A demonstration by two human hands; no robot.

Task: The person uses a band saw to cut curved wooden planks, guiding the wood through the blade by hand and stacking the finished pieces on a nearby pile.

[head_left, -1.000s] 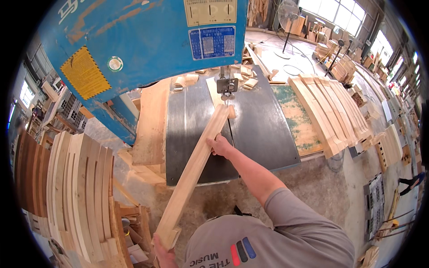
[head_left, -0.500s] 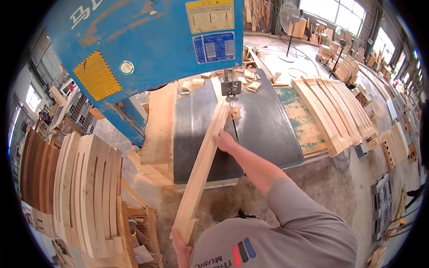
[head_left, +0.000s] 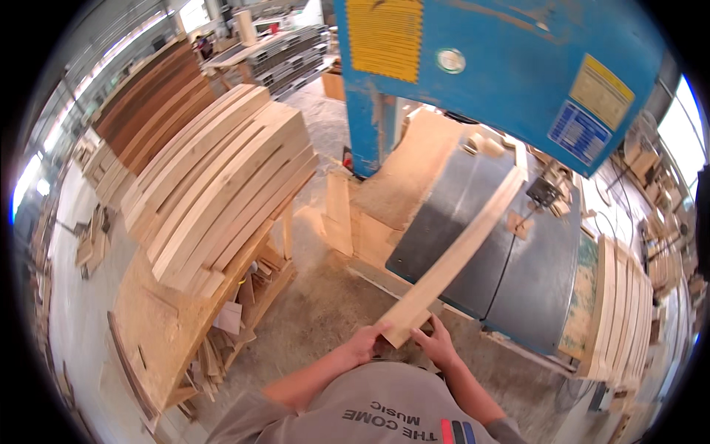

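Long pale board [head_left: 452, 259] lies slantwise over the saw table [head_left: 543, 277], near end overhanging the front edge, far end left of the blade guide [head_left: 545, 191]. I have both hands on that near end: left hand [head_left: 364, 342] clamped on its left corner, right hand [head_left: 438, 342] pinching the right edge. Squeeze force I can't tell. Whether the board touches the blade, I can't tell either.

For a clean job I'd keep it flat on the table, steer from the tail with even pressure, no twist, fingers well clear of the blade. Loose offcut [head_left: 519, 225] near the slot could snag; I'd mind it. Blue saw housing [head_left: 488, 78] overhead. Curved boards stacked left [head_left: 229, 174] and right [head_left: 621, 311].
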